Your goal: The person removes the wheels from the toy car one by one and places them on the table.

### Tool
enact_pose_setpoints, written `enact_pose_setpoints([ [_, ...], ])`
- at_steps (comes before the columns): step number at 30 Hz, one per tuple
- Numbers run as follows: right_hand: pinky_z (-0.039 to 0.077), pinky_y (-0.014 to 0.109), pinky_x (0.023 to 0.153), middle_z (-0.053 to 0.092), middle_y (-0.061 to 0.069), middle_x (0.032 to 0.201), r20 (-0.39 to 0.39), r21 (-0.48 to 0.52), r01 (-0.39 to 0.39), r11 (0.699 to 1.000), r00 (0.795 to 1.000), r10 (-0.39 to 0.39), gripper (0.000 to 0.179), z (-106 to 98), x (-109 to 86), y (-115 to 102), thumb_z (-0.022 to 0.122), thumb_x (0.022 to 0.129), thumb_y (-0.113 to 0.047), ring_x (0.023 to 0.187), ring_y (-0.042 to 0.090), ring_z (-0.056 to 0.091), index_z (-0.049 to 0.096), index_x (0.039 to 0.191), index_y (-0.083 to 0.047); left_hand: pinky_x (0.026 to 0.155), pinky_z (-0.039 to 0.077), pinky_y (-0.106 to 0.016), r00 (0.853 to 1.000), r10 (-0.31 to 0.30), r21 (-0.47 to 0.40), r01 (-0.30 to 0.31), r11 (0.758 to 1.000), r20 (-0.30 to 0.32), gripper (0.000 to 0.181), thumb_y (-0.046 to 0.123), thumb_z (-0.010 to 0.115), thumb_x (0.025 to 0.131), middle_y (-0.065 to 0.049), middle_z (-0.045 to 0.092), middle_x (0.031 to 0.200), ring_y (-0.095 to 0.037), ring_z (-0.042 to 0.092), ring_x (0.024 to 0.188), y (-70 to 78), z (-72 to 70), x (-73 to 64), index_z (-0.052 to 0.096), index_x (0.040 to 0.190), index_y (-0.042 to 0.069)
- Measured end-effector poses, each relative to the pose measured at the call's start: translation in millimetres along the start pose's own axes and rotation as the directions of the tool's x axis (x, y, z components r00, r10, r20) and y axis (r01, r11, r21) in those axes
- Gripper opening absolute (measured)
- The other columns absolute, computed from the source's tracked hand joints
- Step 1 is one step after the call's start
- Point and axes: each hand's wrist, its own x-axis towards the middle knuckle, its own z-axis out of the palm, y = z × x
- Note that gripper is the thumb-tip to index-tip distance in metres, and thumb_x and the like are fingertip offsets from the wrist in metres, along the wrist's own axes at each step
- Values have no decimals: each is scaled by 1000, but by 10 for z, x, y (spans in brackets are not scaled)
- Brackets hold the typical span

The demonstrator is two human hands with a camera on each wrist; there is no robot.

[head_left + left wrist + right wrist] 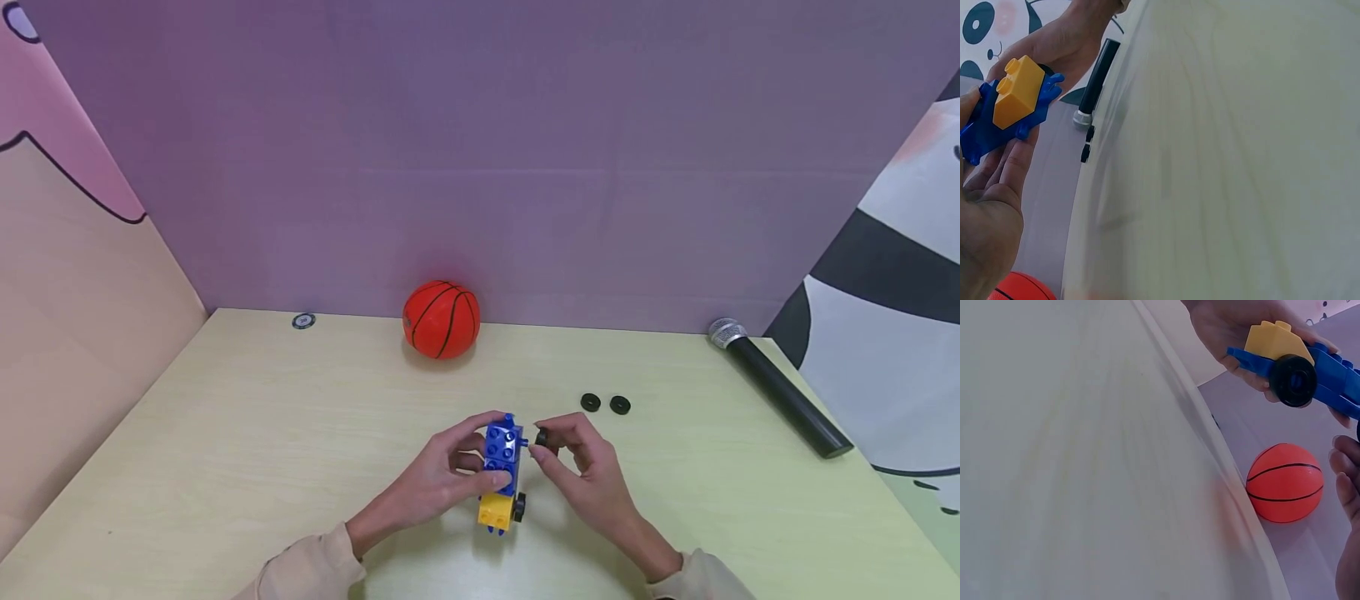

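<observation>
My left hand [442,475] grips a blue toy car [501,454] built of blocks, thumb on top and fingers along its far side. A yellow sloped block [495,510] sits on the end nearer me. One black wheel [1293,380] is fitted on the car's right side at that end. Between thumb and fingertips, my right hand [592,479] pinches another black wheel [542,437], held just beside a bare blue axle stub. Whether wheel and stub touch is hard to tell. In the left wrist view, the visible axle stub near the yellow block carries no wheel.
Two loose black wheels [605,403] lie on the table beyond my right hand. A red toy basketball [441,320] rests near the back edge. At the right edge lies a black microphone [787,396]. A small round disc [303,321] is at the back left.
</observation>
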Motion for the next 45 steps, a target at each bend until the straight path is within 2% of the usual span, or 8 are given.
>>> enact_pose_setpoints([
  [6, 50, 23, 67, 67, 3, 92, -3, -54, -30, 998, 1000, 30, 41, -48, -15, 12, 68, 85, 23, 79, 13, 61, 59, 121, 5, 95, 56, -34, 1000, -11, 19, 12, 1000, -16, 67, 18, 72, 98, -8, 63, 104, -22, 72, 97, 4, -9, -5, 41, 157, 10],
  [15, 49, 24, 68, 63, 1, 83, -19, -110, 27, 994, 999, -29, 47, -118, -19, 17, 75, 77, 23, 74, 12, 57, 64, 118, 3, 97, 55, -33, 1000, -17, 37, 18, 999, -13, 67, 20, 72, 99, -8, 63, 106, -21, 71, 99, 1, -30, -7, 41, 157, 11],
  [30, 48, 19, 69, 62, -6, 80, -33, -305, 57, 951, 997, -70, 47, -261, -25, 5, 84, 72, 14, 72, 12, 56, 70, 113, -3, 96, 55, -33, 1000, 6, 54, -5, 999, -23, 65, 17, 72, 98, -9, 62, 104, -21, 71, 97, -5, -41, -14, 43, 156, 11],
  [33, 49, 19, 69, 62, -8, 81, -30, -339, 39, 940, 998, -52, 46, -303, -32, 9, 84, 72, 12, 73, 12, 57, 71, 113, -4, 96, 55, -33, 999, -3, 49, 4, 999, -34, 65, 17, 72, 98, -9, 62, 103, -22, 72, 96, -10, -41, -15, 43, 156, 11],
  [37, 49, 19, 69, 61, -7, 80, -31, -360, 63, 931, 996, -79, 45, -359, -40, 35, 85, 71, 11, 72, 13, 57, 71, 112, -3, 95, 56, -33, 999, -11, 33, 13, 999, -51, 65, 16, 72, 98, -9, 61, 101, -23, 73, 96, -16, -37, -21, 43, 156, 11],
  [40, 48, 20, 69, 61, -5, 80, -30, -362, 95, 928, 993, -113, 39, -412, -44, 62, 85, 75, 3, 72, 13, 57, 71, 112, -1, 94, 57, -33, 998, -3, 19, 4, 1000, -57, 65, 14, 72, 97, -9, 61, 100, -23, 73, 95, -16, -35, -20, 43, 156, 11],
  [43, 48, 19, 70, 61, -5, 79, -32, -372, 100, 923, 992, -121, 30, -479, -50, 88, 83, 89, -18, 72, 13, 57, 71, 111, -1, 93, 57, -34, 998, 4, 11, -3, 1000, -60, 65, 13, 73, 97, -9, 61, 99, -24, 73, 94, -13, -37, -18, 43, 155, 12],
  [45, 47, 18, 70, 60, -5, 78, -33, -381, 101, 919, 992, -122, 36, -524, -51, 104, 76, 96, -33, 72, 12, 56, 71, 111, -1, 93, 57, -34, 998, 5, 12, -5, 1000, -62, 65, 13, 73, 97, -9, 61, 98, -24, 73, 94, -12, -39, -18, 43, 155, 12],
])
